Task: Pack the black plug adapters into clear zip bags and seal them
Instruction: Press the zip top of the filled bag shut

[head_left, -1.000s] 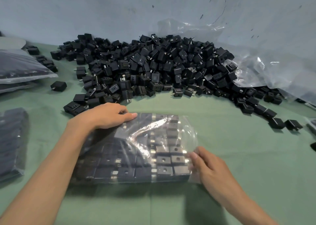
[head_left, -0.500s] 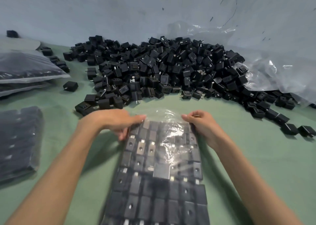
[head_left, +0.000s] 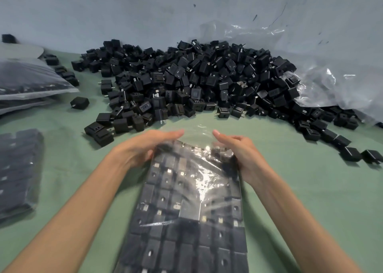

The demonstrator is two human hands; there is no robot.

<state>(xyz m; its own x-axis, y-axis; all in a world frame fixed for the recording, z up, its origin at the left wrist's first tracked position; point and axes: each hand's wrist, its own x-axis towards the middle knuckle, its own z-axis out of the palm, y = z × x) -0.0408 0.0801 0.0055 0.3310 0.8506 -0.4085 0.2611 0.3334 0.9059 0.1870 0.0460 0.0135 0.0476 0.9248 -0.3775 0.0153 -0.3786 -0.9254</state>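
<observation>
A clear zip bag [head_left: 190, 206] packed with rows of black plug adapters lies lengthwise on the green table, its open mouth pointing away from me. My left hand [head_left: 143, 146] grips the bag's far left corner, fingers stretched over the loose plastic top. My right hand [head_left: 238, 150] grips the far right corner in the same way. The bag's clear lip [head_left: 198, 130] sticks out between my fingertips. A large heap of loose black adapters [head_left: 196, 82] lies just beyond the bag.
Filled bags lie at the left edge [head_left: 18, 173] and stacked at the far left [head_left: 29, 80]. A big crumpled clear plastic sheet [head_left: 331, 69] sits at the right against the grey wall. Stray adapters [head_left: 352, 153] trail along the right of the green table [head_left: 310, 189].
The bag was turned from sideways to lengthwise. My right hand moved from its near right corner to the far right corner; both hands now hold the bag's far end.
</observation>
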